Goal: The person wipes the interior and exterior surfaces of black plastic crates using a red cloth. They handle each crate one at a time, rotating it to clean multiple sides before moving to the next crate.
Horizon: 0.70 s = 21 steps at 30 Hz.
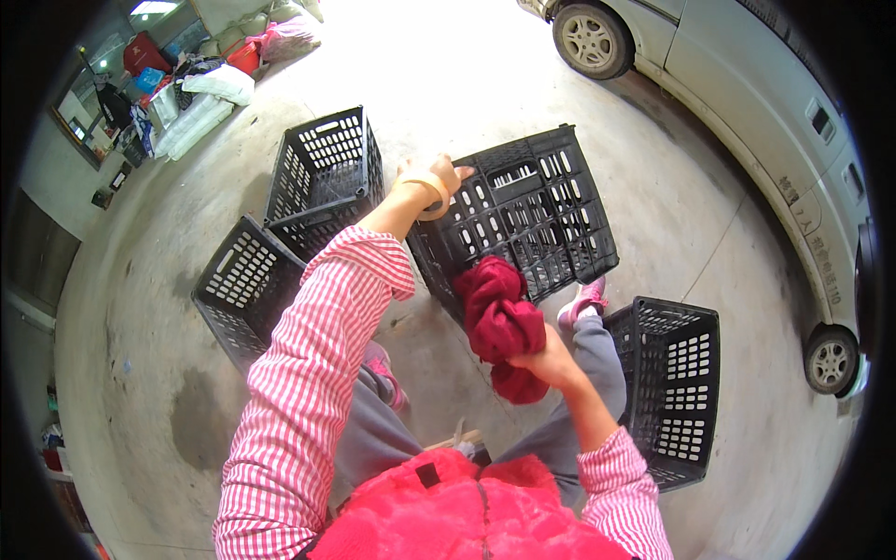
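My left hand (pixel 434 177), with a pale bangle at its wrist, grips the left upper edge of a black plastic crate (pixel 523 210). That crate has slotted, grid-like sides and stands tilted in front of me. In my right hand (pixel 549 359) is a bunched dark red cloth (pixel 504 317), closed in my fingers. The cloth hangs against the near side of the crate, and its upper end touches or overlaps the slats. Part of my right hand's fingers is hidden behind the cloth.
Two more black crates, one farther (pixel 327 168) and one nearer (pixel 247 285), stand at the left. Another crate (pixel 667 392) is by my right leg. A silver van (pixel 747 112) is parked at the right. White sacks (pixel 201 121) and a red bucket (pixel 245 58) lie far left.
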Each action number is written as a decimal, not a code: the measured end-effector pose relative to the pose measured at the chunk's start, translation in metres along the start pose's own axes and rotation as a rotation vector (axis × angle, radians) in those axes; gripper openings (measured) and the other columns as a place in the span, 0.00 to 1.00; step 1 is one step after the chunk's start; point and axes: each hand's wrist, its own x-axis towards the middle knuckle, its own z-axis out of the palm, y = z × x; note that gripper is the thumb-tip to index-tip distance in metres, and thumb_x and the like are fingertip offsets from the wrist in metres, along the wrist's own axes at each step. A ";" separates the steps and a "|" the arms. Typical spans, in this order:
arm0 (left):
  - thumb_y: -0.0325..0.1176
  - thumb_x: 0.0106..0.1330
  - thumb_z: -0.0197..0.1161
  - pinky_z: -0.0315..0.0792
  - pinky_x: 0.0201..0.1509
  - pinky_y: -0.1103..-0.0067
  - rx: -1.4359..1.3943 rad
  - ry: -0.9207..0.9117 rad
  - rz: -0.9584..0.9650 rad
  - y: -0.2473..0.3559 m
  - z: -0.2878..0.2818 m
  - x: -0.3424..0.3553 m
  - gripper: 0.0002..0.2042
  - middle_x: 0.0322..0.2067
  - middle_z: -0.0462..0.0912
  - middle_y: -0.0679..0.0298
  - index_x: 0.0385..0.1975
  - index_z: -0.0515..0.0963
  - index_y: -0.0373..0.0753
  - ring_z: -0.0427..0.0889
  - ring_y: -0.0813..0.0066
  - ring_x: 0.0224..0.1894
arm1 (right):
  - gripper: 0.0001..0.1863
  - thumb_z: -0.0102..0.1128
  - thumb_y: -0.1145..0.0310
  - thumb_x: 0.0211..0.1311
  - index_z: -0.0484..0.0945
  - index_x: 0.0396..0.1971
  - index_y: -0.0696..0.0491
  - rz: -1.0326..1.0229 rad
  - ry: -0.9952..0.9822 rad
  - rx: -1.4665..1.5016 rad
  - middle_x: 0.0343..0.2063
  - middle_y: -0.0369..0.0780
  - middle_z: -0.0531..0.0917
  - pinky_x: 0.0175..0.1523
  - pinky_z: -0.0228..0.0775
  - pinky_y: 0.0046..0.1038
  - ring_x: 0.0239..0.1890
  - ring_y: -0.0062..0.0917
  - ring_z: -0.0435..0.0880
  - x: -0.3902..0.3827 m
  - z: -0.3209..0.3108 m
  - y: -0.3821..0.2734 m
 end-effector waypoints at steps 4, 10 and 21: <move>0.57 0.63 0.49 0.69 0.51 0.69 -0.072 -0.064 -0.076 0.021 -0.002 0.003 0.27 0.41 0.80 0.50 0.41 0.79 0.36 0.78 0.58 0.47 | 0.29 0.63 0.86 0.37 0.73 0.47 0.58 -0.083 0.240 0.257 0.42 0.36 0.79 0.52 0.69 0.27 0.46 0.23 0.77 -0.040 -0.006 -0.013; 0.59 0.66 0.40 0.68 0.51 0.67 -0.158 -0.199 -0.089 0.041 0.005 0.026 0.30 0.44 0.79 0.53 0.47 0.75 0.37 0.79 0.59 0.45 | 0.26 0.63 0.81 0.39 0.74 0.45 0.59 -0.175 0.553 0.072 0.41 0.37 0.79 0.50 0.70 0.27 0.44 0.24 0.78 -0.065 -0.063 -0.047; 0.42 0.55 0.61 0.71 0.39 0.74 -1.290 -0.246 -0.593 0.020 0.026 0.010 0.17 0.34 0.79 0.53 0.36 0.77 0.34 0.77 0.65 0.35 | 0.30 0.67 0.72 0.39 0.72 0.48 0.59 -0.677 0.700 -0.595 0.51 0.48 0.72 0.58 0.62 0.33 0.53 0.37 0.72 0.075 -0.099 -0.123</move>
